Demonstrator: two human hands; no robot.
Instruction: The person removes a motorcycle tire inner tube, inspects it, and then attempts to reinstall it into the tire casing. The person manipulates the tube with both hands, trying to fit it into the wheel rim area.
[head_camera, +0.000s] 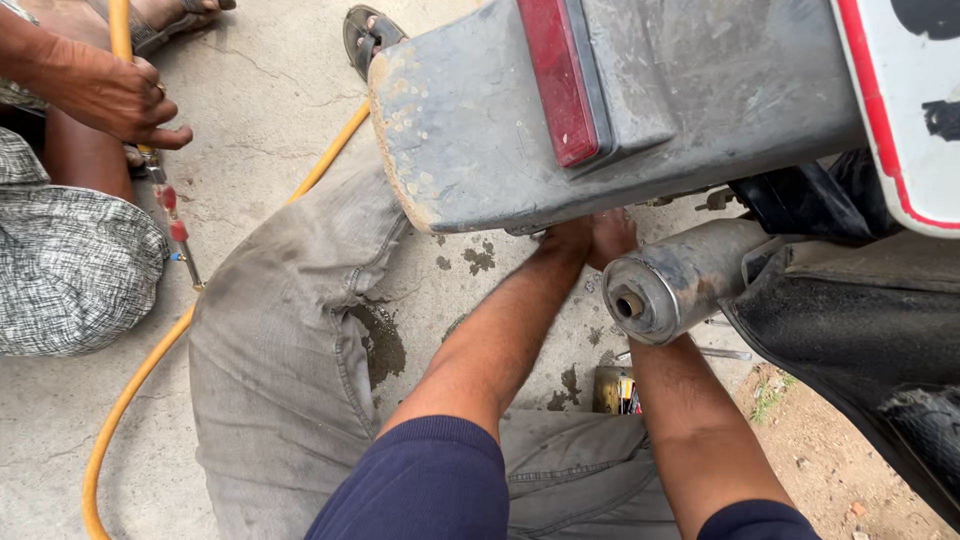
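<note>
**Hands under mudguard**

Near: blue sleeves (425, 485), grey trousers (280, 360). Left hand (565, 240) and right hand (612, 235) touch each other at the underside of the grey mudguard (470, 130), fingers hidden; grip cannot be told. Exhaust pipe (670, 285) just right, crossing the right forearm. Red lamp (560, 75) on the mudguard. Far left: another person's hand (115, 95) on a yellow hose (120, 400). Small tin (615, 390) on the ground between the forearms.
</note>
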